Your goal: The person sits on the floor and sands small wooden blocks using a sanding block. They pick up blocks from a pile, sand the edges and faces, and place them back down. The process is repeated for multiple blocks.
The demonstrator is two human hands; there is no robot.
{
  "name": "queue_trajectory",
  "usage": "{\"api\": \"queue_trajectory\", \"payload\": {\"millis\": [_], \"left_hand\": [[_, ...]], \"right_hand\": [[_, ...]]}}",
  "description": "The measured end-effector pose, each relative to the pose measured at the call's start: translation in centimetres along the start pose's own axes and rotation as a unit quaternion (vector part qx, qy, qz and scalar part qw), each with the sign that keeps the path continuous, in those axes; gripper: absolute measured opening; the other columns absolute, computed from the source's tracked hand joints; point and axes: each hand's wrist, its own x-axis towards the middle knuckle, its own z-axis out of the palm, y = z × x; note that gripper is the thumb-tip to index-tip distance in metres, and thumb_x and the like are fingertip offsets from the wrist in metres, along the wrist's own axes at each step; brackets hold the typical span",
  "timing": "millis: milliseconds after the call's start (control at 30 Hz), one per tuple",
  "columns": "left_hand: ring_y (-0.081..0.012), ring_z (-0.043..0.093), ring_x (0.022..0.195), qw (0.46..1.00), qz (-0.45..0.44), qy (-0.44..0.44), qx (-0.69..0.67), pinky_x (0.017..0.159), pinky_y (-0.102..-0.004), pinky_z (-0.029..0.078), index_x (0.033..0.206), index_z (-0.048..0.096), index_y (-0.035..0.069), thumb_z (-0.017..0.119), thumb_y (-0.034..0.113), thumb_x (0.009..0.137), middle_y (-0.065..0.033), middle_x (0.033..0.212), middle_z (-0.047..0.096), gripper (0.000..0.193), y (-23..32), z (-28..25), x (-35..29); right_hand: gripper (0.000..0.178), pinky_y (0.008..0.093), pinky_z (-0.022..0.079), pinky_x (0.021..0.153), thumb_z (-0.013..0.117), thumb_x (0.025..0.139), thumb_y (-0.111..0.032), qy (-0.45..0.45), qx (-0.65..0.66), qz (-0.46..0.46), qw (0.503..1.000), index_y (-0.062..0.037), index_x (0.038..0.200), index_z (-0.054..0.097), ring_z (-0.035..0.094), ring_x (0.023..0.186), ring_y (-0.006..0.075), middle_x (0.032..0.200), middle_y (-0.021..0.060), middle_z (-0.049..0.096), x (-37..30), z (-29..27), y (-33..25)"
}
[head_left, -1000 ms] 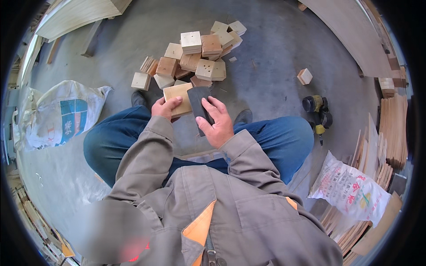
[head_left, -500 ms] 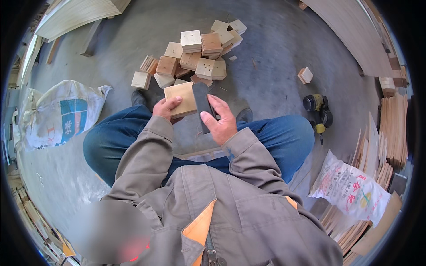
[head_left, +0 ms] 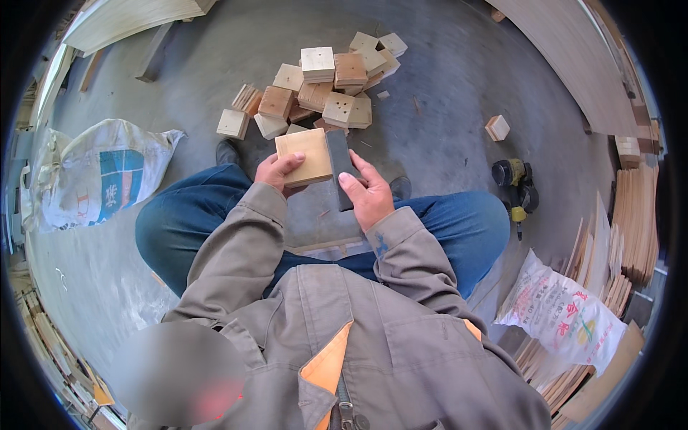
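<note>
My left hand (head_left: 278, 172) grips a square, pale wooden block (head_left: 307, 156), its thumb on the upper face and the fingers underneath. Against the right edge of that block lies a long dark grey sanding block (head_left: 339, 154). My right hand (head_left: 369, 195) is closed on the sanding block from the right, with the thumb near its lower part and a finger along its side. Both hands are held above the floor, between my bent knees. The fingers under each piece are partly hidden.
Beyond my hands, a heap of wooden blocks (head_left: 315, 93) lies on the concrete floor. A single block (head_left: 497, 128) and a yellow-black power drill (head_left: 510, 179) sit to the right. White sacks lie left (head_left: 75, 172) and right (head_left: 559, 308). Wood strips (head_left: 634, 215) are stacked far right.
Both hands have shifted slightly right with the wooden block and the sanding block. The sanding block has tilted more edge-on along the wooden block's side. The view has moved a little too.
</note>
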Motion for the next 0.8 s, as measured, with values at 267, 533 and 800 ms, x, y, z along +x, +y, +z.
{"api": "queue_trajectory", "payload": {"millis": [267,533,800], "left_hand": [[-0.0291,0.071,0.105,0.985,-0.017,-0.148,0.085,0.092,-0.0473,0.06,0.132,0.059,-0.005,0.081,0.021,0.079,-0.0153,0.118,0.069,0.063,-1.5,2.0,-2.0],[-0.0304,0.072,0.106,0.991,-0.056,-0.121,0.012,0.089,-0.0512,0.061,0.142,0.05,0.004,0.077,0.026,0.081,-0.0134,0.122,0.067,0.07,-0.8,1.6,-1.3],[-0.0294,0.07,0.109,0.989,-0.044,-0.14,0.033,0.088,-0.0484,0.061,0.146,0.048,0.005,0.079,0.028,0.079,-0.0137,0.129,0.064,0.077,-0.6,1.3,-1.4]], "right_hand": [[0.054,0.0296,0.051,0.099,0.069,0.098,-0.012,0.168,-0.027,-0.033,0.985,0.0035,0.147,0.053,0.063,0.115,0.0177,0.136,0.0144,0.064,4.1,-2.2,-0.5],[0.057,0.0306,0.056,0.092,0.067,0.1,-0.013,0.208,0.1,-0.004,0.973,0.0031,0.151,0.046,0.065,0.111,0.0176,0.136,0.0146,0.063,3.4,-3.0,-1.3],[0.05,0.0326,0.061,0.077,0.063,0.103,-0.015,0.122,0.149,0.033,0.981,-0.0017,0.149,0.05,0.066,0.106,0.0156,0.132,0.0097,0.064,2.9,-1.7,-2.5]]}}
